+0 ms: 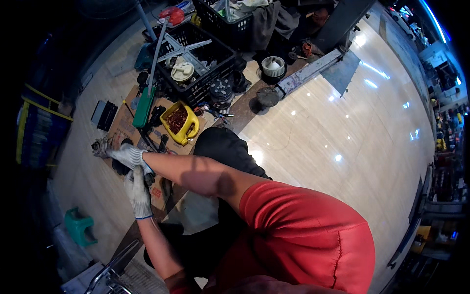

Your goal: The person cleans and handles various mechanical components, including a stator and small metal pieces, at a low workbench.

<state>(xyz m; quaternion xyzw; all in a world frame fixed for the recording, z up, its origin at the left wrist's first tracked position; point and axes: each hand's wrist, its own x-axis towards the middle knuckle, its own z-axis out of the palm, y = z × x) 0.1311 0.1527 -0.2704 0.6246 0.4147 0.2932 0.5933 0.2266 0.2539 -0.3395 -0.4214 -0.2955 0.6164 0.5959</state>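
Both my hands wear pale knitted work gloves and are close together over a cardboard sheet (156, 195) on the floor at the left. My right hand (129, 156) reaches in from the right, its fingers closed over a dark mechanical part (119, 167). A greyish metal piece (100, 147) shows just past those fingertips; whether it joins the dark part, I cannot tell. Just below, my left hand (138, 192) is closed, thumb up, against the same cluster. What its fingers hold is hidden. A cut-open yellow jug (188, 130) full of small reddish-brown pieces sits beyond my right wrist.
A long green object (144, 109) lies by the jug. Behind are black plastic crates (196, 90) of parts, a white blower wheel (273, 66) and a metal lift arm (311, 73). A green stool (79, 226) stands at lower left, near a metal-framed seat (110, 274).
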